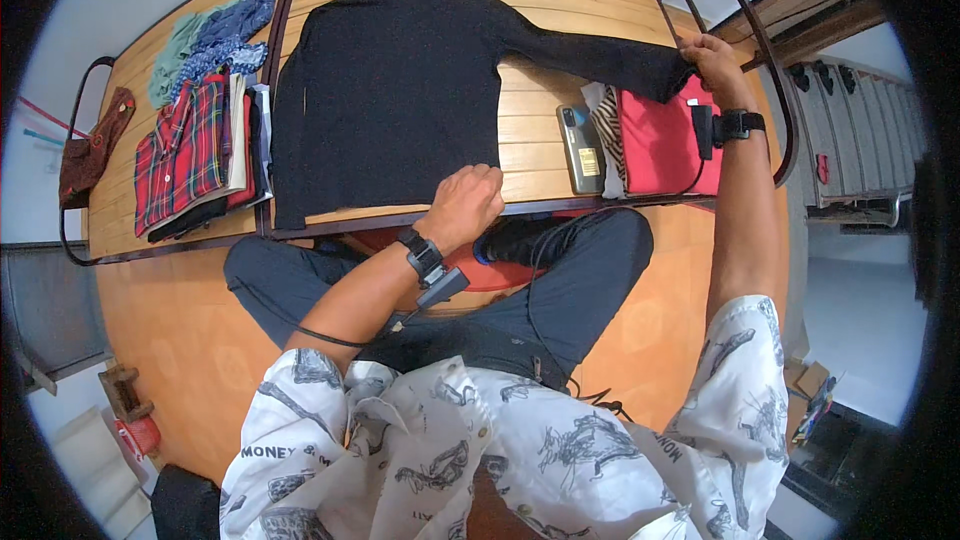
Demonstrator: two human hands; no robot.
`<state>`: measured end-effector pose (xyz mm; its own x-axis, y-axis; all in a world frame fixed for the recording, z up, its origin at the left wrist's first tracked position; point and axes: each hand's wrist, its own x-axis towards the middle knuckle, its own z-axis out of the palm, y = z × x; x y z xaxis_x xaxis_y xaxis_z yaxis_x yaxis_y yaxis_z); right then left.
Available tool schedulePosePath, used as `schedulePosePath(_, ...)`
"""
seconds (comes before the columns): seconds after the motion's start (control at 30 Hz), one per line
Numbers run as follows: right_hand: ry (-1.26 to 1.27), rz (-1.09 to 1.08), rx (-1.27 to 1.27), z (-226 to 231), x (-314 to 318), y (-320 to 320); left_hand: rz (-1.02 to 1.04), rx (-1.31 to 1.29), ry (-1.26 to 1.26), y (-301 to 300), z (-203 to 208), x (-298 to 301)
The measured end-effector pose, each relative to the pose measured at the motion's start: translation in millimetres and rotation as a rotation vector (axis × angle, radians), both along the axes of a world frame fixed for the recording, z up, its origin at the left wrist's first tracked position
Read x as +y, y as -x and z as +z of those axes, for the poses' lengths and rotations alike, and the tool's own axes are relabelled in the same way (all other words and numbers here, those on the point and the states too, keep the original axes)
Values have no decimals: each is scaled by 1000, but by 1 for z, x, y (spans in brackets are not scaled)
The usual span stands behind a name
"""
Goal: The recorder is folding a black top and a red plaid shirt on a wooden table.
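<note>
Fingers (694,44) of the right hand (722,70) are closed narrow on the cuff of a black top (400,90), drawing its sleeve straight out to the person's right. Those of the left hand (466,202) are curled in at the hem's near right corner; the fingertips are tucked out of sight, so one cannot tell whether they grip the cloth. The top lies spread over a wooden table (535,105), its collar at the far side and its hem toward the person, with the other sleeve running down along the body at the left.

Beneath the stretched sleeve's end, and partly covered by it, sits a pinkish-red folded cloth (650,155), with a striped cloth (608,135) showing at its left edge. Just beside that lies a grey phone (577,135) (a pale label stuck on its back). Left of the top stands a stack of folded clothes, a red plaid shirt (185,155) uppermost; behind it are a crumpled green cloth (172,58) and a patterned blue one (222,52). A brown cloth (97,155) hangs at the table's left end.

Black bands circle both wrists. Seated with bent legs at the near edge, the person wears dark trousers (612,250) and a white printed shirt (590,450).
</note>
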<state>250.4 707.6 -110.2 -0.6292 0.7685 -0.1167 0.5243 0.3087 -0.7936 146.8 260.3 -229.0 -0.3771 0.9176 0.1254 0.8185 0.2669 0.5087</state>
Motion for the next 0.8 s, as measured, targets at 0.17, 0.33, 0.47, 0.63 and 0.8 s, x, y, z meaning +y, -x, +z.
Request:
schedulePosePath(0.17,46,22,20,9,-15,13,15,-46,2,1,-1,6)
schedulePosePath(0.33,44,82,125,34,-23,30,33,-125,-47,-3,2,8)
schedulePosePath(0.47,-73,188,156,65,-30,64,194,-333,-186,-9,5,6)
schedulePosePath(0.63,-147,275,172,105,-56,142,407,-559,-286,-17,-2,-11)
schedulePosePath(0.8,-332,402,260,162,-115,218,541,-725,-395,-26,-18,-25)
